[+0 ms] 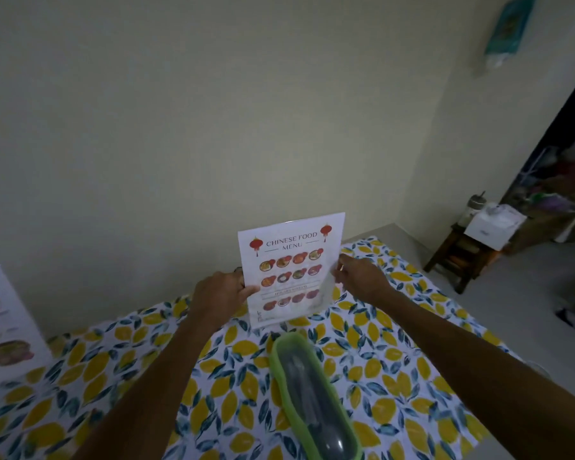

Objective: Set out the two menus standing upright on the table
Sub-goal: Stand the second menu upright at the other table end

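We hold the Chinese food menu [291,270] upright near the far edge of the worktop [395,370], its lower edge down at the lemon-print cloth, our left hand [221,293] clenched on its left edge and our right hand [359,277] pinching its right edge. A green case with a clear lid [312,393] lies on the cloth just in front of it. The second menu [4,323] stands well apart at the left edge of view, only partly visible.

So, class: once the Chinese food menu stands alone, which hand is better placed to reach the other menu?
Probably the left hand: the other menu stands at the table's far left, on that side.
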Demonstrator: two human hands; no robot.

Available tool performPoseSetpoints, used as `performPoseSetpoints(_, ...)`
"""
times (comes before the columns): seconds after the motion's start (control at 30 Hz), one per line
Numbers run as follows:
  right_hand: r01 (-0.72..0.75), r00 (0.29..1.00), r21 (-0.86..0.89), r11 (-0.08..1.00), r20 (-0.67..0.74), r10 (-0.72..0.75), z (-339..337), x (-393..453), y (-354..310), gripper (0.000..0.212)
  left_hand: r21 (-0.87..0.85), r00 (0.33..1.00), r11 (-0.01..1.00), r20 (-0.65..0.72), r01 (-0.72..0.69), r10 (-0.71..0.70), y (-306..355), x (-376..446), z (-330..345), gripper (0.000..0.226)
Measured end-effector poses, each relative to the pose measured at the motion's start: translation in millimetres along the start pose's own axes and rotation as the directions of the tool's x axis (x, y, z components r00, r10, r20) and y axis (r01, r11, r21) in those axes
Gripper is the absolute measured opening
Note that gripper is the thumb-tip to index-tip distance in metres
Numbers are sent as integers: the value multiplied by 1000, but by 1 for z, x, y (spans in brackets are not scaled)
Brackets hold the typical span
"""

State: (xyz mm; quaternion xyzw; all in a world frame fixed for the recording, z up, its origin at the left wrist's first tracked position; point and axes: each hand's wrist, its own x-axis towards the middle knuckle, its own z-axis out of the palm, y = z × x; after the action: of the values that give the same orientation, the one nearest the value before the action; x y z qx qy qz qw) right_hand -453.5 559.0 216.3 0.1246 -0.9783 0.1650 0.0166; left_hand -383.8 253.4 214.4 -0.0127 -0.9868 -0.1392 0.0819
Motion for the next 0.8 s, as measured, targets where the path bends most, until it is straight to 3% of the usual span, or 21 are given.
performPoseSetpoints(0.27, 45, 998, 14, 999, -43, -44, -41, 99, 145, 21, 9, 999, 1000, -38, 14, -14, 117, 113, 48, 44)
performPoseSetpoints(0.43, 54, 999, 41, 998, -2, -54, -37, 178, 245, 22, 25, 994, 994, 3, 111, -111, 187, 189, 103, 41)
performPoseSetpoints(0.8, 52, 997, 42, 998, 62, -55, -25, 293, 373, 26, 92, 984, 981, 36, 169, -173, 256, 319, 191, 44)
